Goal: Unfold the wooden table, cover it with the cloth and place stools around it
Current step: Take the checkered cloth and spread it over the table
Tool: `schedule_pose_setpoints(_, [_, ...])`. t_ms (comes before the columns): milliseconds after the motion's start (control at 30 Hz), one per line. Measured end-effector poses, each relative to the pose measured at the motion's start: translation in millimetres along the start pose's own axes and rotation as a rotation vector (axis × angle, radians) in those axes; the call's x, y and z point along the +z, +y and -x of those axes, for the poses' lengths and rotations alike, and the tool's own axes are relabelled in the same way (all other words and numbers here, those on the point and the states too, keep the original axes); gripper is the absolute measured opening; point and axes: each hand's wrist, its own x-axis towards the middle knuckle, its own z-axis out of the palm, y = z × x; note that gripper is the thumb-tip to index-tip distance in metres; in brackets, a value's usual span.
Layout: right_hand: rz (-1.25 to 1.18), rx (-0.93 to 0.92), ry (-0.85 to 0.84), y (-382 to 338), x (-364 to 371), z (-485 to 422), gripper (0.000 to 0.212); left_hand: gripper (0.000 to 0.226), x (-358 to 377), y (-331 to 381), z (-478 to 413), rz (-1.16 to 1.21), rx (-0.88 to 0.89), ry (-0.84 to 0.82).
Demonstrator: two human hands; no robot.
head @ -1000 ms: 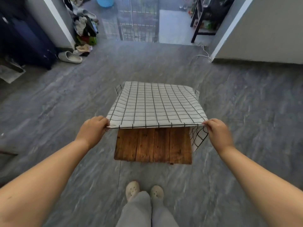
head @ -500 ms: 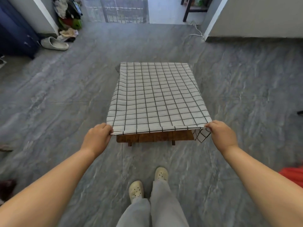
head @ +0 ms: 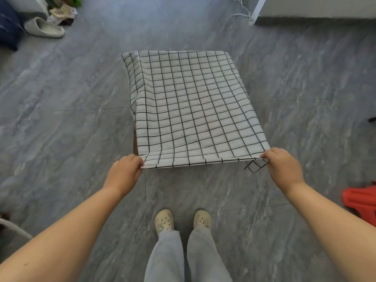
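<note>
A white cloth (head: 191,106) with a black grid lies spread over the low wooden table (head: 134,139), hiding nearly all of its surface; only a thin strip of brown wood shows at the near-left edge. The left hand (head: 124,174) pinches the near-left corner of the cloth, fingers curled tight on the hem. The right hand (head: 282,167) pinches the near-right corner the same way, a small flap hanging below it. The near hem runs taut between the 2 hands. Pale clogs (head: 164,221) stand on the grey floor (head: 61,119) just behind. A red stool (head: 360,200) sits at the right edge.
</note>
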Motion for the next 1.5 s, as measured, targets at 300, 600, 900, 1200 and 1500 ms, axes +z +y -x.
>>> schedule_pose_setpoints(300, [0.01, -0.106, 0.047, 22, 11, -6, 0.034, 0.018, 13, 15, -1, -0.06, 0.085, -0.018])
schedule_pose_setpoints(600, [-0.094, -0.037, -0.084, 2, 82, 16, 0.037, 0.024, 38, -15, 17, -0.139, 0.091, -0.037])
schedule_pose_setpoints(900, [-0.159, 0.182, -0.103, -7, 128, 21, 0.034, 0.019, 77, -19, 29, -0.045, -0.081, 0.078])
schedule_pose_setpoints(1200, [-0.173, 0.238, -0.135, -17, 161, 22, 0.025, 0.018, 103, -29, 32, 0.017, -0.141, 0.101])
schedule_pose_setpoints(1500, [-0.243, 0.045, -0.23, -65, 182, 19, 0.017, 0.015, 118, -31, 38, 0.02, -0.114, 0.148])
